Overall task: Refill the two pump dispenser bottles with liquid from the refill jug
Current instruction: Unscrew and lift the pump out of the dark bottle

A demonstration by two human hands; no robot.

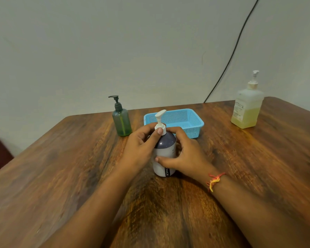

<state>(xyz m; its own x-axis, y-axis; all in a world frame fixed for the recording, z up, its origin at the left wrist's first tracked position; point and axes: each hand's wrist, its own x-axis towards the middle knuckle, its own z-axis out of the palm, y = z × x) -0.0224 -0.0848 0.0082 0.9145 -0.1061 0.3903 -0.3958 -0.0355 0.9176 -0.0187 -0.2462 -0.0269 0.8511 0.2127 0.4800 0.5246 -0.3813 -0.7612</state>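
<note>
Our left hand (141,147) pinches the pump collar (164,129), and our right hand (184,156) wraps the white bottle (166,150) between them. The jug (247,108) sits far beyond the right hand. Risk: a stuck collar twists and tips the bottle.

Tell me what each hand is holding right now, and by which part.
Both hold the purple-and-white pump bottle. The left hand pinches its white pump collar at the neck; the right hand wraps the body, thumb across the front.
</note>
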